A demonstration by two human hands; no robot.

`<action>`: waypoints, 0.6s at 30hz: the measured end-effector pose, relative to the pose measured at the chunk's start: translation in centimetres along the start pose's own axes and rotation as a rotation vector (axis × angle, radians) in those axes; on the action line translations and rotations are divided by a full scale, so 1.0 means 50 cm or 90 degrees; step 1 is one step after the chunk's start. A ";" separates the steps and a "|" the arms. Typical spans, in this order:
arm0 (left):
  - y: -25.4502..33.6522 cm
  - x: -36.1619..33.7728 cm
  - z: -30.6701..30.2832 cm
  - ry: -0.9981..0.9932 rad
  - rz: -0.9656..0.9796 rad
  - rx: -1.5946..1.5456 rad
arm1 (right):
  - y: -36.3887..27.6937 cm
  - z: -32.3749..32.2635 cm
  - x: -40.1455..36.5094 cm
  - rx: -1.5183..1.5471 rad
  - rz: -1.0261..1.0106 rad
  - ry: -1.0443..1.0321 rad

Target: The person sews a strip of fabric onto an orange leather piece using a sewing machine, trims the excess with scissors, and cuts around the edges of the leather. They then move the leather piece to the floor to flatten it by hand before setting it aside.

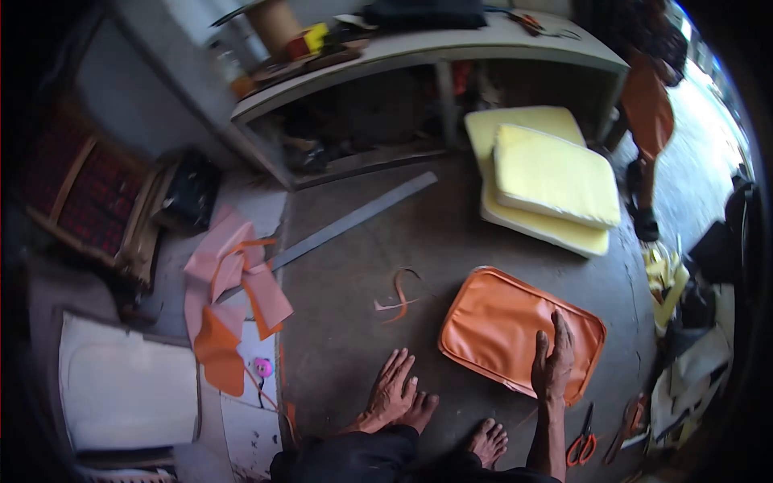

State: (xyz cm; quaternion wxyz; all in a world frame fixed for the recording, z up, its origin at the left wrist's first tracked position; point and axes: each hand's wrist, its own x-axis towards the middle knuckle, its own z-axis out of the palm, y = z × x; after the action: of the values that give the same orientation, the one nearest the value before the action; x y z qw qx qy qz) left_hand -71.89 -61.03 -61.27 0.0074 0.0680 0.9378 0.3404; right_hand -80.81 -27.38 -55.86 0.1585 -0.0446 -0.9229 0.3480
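Note:
An orange leather-like cushion cover (503,326) with piped edges lies flat on the dark floor. My right hand (554,358) rests on its right part, fingers stretched out and thumb apart, holding nothing. To the left of the cover, my left hand (389,394) is low over my foot, fingers extended and empty. Red-handled scissors (581,447) lie on the floor just right of my right forearm. Thin orange and pink scraps (400,298) lie left of the cover.
Yellow foam pads (555,177) are stacked behind the cover. A metal ruler (354,219) lies diagonally near pink and orange scraps (221,346). A workbench (419,50) spans the back. Another person (644,97) stands at the upper right with orange material. A white pad (129,386) sits left.

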 end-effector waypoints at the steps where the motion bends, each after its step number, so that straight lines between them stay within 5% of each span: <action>1: -0.017 -0.035 -0.006 0.007 -0.049 0.010 | -0.025 0.015 0.021 0.031 0.000 -0.013; 4: -0.080 -0.113 -0.051 0.082 -0.220 -0.014 | -0.092 0.083 0.044 0.106 -0.051 -0.033; 7: -0.210 -0.124 -0.116 0.194 -0.280 0.114 | -0.159 0.142 0.014 0.213 -0.019 -0.195; 13: -0.498 -0.016 -0.280 0.266 -0.429 0.375 | -0.208 0.165 -0.038 0.141 -0.192 -0.557; 16: -0.621 -0.004 -0.310 0.160 -0.499 0.317 | -0.162 0.138 -0.054 0.090 -0.158 -0.587; 18: -0.551 0.097 -0.287 0.200 -0.469 0.365 | -0.100 0.136 -0.078 0.117 -0.171 -0.519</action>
State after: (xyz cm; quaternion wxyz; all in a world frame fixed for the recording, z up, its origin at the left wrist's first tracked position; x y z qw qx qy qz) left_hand -80.92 -90.46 -67.72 -0.0332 -0.3214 0.9451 0.0497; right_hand -79.17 -36.17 -58.41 -0.1717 0.2308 -0.8730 0.3939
